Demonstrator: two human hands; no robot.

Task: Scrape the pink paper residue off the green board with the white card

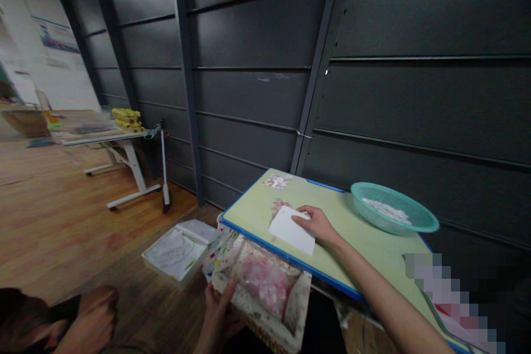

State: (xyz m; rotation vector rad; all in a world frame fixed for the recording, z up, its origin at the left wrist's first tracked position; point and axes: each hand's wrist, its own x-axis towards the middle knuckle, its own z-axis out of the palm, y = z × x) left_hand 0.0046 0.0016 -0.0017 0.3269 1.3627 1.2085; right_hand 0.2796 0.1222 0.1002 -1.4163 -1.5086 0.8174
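My right hand (318,224) pinches a white card (293,231) near the left part of the yellow-green tabletop (332,199). Part of a small pile of pinkish pieces (280,204) shows at the card's far edge. Farther back lies another heap of pink and white pieces (277,181). Below the table's front edge, my left hand (219,303) grips the left rim of a lined basket (298,310). Clear plastic bags with pink contents (267,286) sit inside it.
A green plastic basin (427,225) with white pieces stands at the table's right. An open white box (174,251) rests on the floor at left. Another person's arm (89,321) shows at lower left. Dark wall panels (253,88) rise behind; a second table (103,135) stands farther left.
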